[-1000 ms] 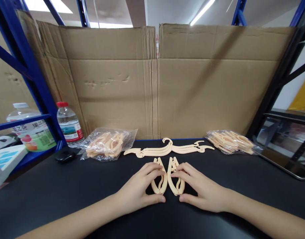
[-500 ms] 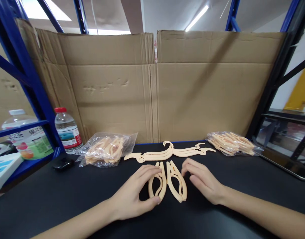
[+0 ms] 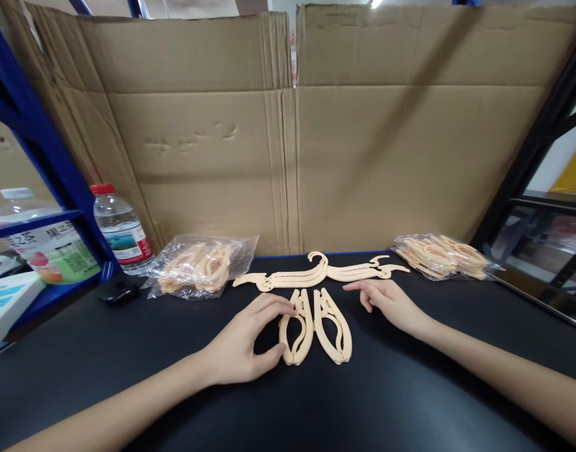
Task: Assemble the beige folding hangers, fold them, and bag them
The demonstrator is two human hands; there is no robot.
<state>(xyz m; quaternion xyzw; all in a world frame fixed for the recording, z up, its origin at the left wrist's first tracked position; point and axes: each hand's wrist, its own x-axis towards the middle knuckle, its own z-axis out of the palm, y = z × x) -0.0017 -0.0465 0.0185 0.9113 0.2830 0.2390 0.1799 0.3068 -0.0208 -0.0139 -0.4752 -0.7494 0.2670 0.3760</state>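
Two cream plastic folded hangers (image 3: 296,329) (image 3: 334,326) lie side by side on the black table, narrow ends away from me. My left hand (image 3: 243,336) curves around the left one's outer side. Its thumb and fingers are apart, with the fingertips at the hanger's upper edge and the thumb at its lower left edge. To the right of the pair is my right hand (image 3: 391,304), index finger stretched out to the left and other fingers curled, holding nothing. Just behind them lies an unfolded cream hanger (image 3: 297,276), its hook toward the cardboard.
Clear plastic bags of cream hangers lie at the back left (image 3: 196,267) and back right (image 3: 441,256). A red-capped water bottle (image 3: 123,232) and a black computer mouse (image 3: 117,289) are on the left. Cardboard (image 3: 410,157) walls the back between blue and black rack posts.
My right hand has drawn away from the right folded hanger and now has its index finger extended. My left hand has shifted slightly left. The camera view has tilted down.
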